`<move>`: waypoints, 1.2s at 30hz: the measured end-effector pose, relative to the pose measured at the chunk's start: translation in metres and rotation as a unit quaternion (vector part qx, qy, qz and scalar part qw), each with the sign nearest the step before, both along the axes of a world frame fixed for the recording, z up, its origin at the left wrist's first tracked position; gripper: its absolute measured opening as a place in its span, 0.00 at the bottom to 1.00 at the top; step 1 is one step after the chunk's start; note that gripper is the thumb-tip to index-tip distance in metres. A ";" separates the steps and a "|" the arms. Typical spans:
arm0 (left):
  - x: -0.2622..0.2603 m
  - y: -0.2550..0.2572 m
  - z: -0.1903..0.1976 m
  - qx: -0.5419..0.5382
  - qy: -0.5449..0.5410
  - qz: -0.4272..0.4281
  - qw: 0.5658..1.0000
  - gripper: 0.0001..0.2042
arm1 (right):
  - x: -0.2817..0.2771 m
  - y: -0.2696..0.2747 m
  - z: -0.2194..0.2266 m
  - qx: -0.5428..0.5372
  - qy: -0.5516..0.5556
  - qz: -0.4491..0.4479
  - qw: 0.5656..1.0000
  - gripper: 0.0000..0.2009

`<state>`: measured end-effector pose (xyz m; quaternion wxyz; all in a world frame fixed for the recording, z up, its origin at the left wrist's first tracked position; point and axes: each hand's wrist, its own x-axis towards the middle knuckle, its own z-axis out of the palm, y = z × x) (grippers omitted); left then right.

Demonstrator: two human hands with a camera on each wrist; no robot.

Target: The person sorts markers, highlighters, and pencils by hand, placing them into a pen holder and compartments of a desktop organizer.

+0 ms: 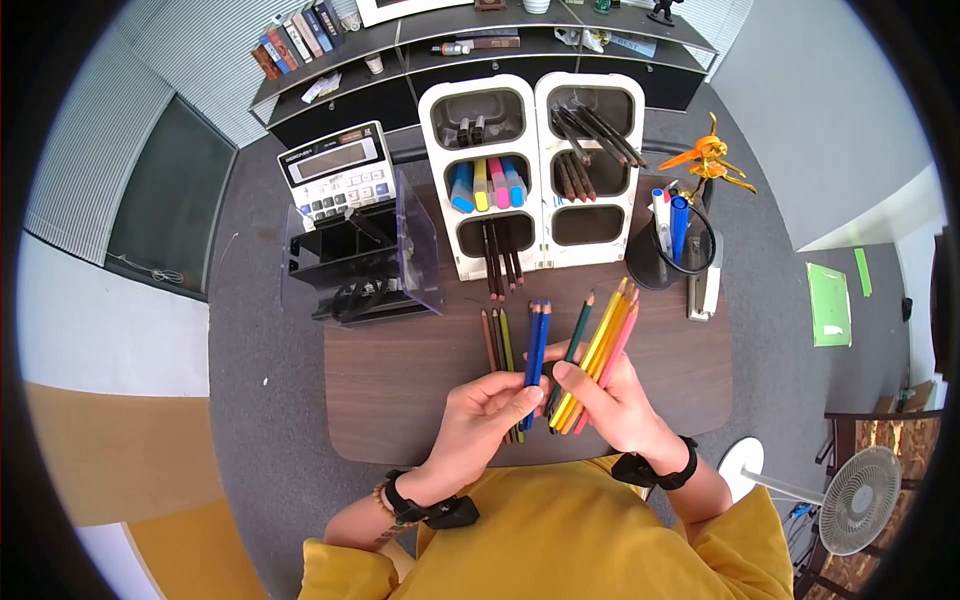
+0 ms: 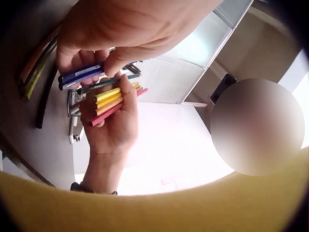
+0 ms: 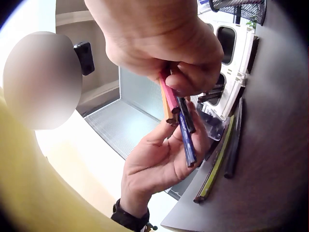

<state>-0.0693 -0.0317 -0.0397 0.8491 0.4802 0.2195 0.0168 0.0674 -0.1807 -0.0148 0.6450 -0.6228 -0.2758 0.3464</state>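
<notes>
Blue pencils (image 1: 537, 345) stand nearly upright in the left hand (image 1: 488, 415), pinched between thumb and fingers. The right hand (image 1: 612, 405) grips a fanned bunch of yellow pencils (image 1: 600, 345) and pink pencils (image 1: 621, 340), its thumb across them. A dark green pencil (image 1: 580, 327) slants between the two hands, by the right fingers. On the table, left of the blue pencils, lie brown pencils (image 1: 489, 340) and an olive green pencil (image 1: 507, 340). In the right wrist view the blue pencil ends (image 3: 189, 152) sit close beside the pink one (image 3: 170, 96).
A white organizer (image 1: 540, 170) with highlighters (image 1: 490, 185) and dark pencils stands at the table's back. Left of it are a calculator (image 1: 340, 175) and a black holder (image 1: 350, 260); to the right, a mesh cup (image 1: 655, 262) with markers and a stapler (image 1: 704, 290).
</notes>
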 end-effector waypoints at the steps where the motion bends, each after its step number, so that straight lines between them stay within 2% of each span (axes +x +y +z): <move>1: 0.000 0.001 0.000 0.000 0.000 -0.001 1.000 0.14 | 0.003 -0.001 -0.002 -0.008 0.008 0.021 1.000 0.16; 3: -0.001 0.002 -0.001 0.024 0.020 -0.043 0.999 0.13 | 0.005 -0.001 -0.003 -0.016 0.018 0.041 0.999 0.16; 5: 0.000 0.001 0.003 0.015 0.025 -0.048 0.998 0.13 | 0.007 0.000 -0.002 -0.018 -0.026 0.055 0.998 0.16; 9: 0.000 0.004 0.006 0.006 0.041 -0.064 0.997 0.13 | 0.008 0.003 0.000 -0.022 -0.019 0.052 0.998 0.17; 15: 0.002 0.008 0.008 0.082 0.022 -0.061 0.994 0.12 | 0.008 0.000 -0.007 -0.029 0.000 0.093 0.995 0.18; 19: 0.008 0.005 0.010 0.076 -0.009 -0.023 0.997 0.11 | 0.009 -0.001 0.000 -0.053 0.058 0.123 0.989 0.19; 23: 0.009 0.007 0.010 0.063 -0.001 -0.046 0.997 0.12 | 0.011 -0.003 0.011 -0.089 0.096 0.136 0.982 0.20; 29: 0.010 0.011 0.011 0.059 0.024 -0.066 0.996 0.12 | 0.015 -0.002 0.013 -0.105 0.095 0.152 0.978 0.20; 33: 0.011 0.010 0.008 0.037 0.020 -0.049 0.998 0.11 | 0.012 -0.001 -0.007 -0.053 0.095 0.146 0.983 0.21; 36: 0.011 0.010 0.007 0.040 0.007 -0.052 0.998 0.11 | 0.009 0.002 -0.009 -0.021 0.138 0.144 0.980 0.22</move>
